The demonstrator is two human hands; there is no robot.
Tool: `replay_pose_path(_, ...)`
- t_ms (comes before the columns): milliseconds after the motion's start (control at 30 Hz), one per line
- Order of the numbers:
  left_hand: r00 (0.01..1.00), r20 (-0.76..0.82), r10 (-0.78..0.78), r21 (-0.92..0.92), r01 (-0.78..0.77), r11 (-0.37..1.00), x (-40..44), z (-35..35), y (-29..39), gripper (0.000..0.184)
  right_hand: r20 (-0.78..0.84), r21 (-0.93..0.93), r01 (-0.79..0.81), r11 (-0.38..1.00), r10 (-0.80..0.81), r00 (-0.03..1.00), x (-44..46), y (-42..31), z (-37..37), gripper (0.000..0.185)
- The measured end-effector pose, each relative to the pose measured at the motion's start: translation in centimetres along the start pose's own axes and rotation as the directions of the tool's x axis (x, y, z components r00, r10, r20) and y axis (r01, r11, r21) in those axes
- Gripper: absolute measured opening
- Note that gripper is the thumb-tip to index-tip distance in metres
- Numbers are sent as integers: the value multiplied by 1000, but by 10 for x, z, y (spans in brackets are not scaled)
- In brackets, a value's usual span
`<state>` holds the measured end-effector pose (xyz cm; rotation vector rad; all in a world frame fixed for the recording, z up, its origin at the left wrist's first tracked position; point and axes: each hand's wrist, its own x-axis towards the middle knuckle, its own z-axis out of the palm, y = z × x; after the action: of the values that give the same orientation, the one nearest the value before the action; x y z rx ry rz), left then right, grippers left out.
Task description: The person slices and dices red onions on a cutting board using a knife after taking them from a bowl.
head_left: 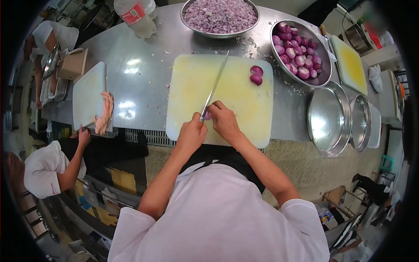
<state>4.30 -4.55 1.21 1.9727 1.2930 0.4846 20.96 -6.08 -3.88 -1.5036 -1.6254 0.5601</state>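
Observation:
My left hand [191,133] is closed round the handle of a long kitchen knife [215,83], whose blade points away from me over the white cutting board [187,96]. Close beside it, my right hand [224,122] has its fingers bent round a small purple onion [207,116], mostly hidden by the fingers and next to the base of the blade. Two peeled red onion pieces [256,75] lie on the board's far right part.
At the back stands a bowl of chopped onion [220,17]; right of it, a bowl of whole red onions [325,70]. Empty steel pans [323,118] overlap at the table's right edge. A plastic bottle [139,19] is back left. A co-worker's hand [84,137] touches another board [85,94].

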Motion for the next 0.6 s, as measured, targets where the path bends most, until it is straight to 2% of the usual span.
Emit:
replay_pose_path(33, 1000, -3, 1, 1, -1, 1000, 8, 1, 0, 18, 17, -3, -7, 1000, 7, 1000, 1, 1, 0, 14)
replay_pose_path(100, 990, 82, -118, -101, 126, 987, 21, -2, 6, 19, -1, -9, 5, 1000, -5, 1000, 0, 2, 3, 14)
replay_pose_path(233, 970, 151, -190, -38, 198, 980, 2, -28, 30, 19, -4, -29, 6, 1000, -6, 1000, -1, 4, 1, 13)
replay_pose_path(300, 990, 80, -120, -38, 124, 992, -8, -28, 31, 16, -12, -2, 6, 1000, -6, 1000, -3, 4, 2, 15)
replay_pose_path(333, 989, 82, -121, -37, 124, 992, -6, -16, 18, 16, -16, 19, 17, 1000, -16, 1000, -3, 4, 1, 16)
replay_pose_path(367, 998, 25, -59, 3, 59, 998, 0, 6, -4, 17, -15, 20, 17, 1000, -17, 1000, -3, 4, 1, 16)
replay_pose_path(400, 999, -31, 9, 47, -8, 999, 9, 9, 1, 18, -16, 21, 7, 1000, -7, 1000, -3, 4, 1, 13)
replay_pose_path(433, 999, -33, 13, 48, -11, 999, 13, 6, 3, 18, -18, 21, -4, 1000, 4, 1000, -2, 5, 0, 10)
replay_pose_path(500, 978, 135, -162, -55, 171, 984, 16, -9, 20, 21, -38, 18, 26, 999, -26, 999, -5, 4, 0, 13)
replay_pose_path(600, 955, 167, -246, 34, 244, 969, 0, -38, 58, 21, -69, 46, 58, 997, -55, 996, -5, 7, 2, 14)
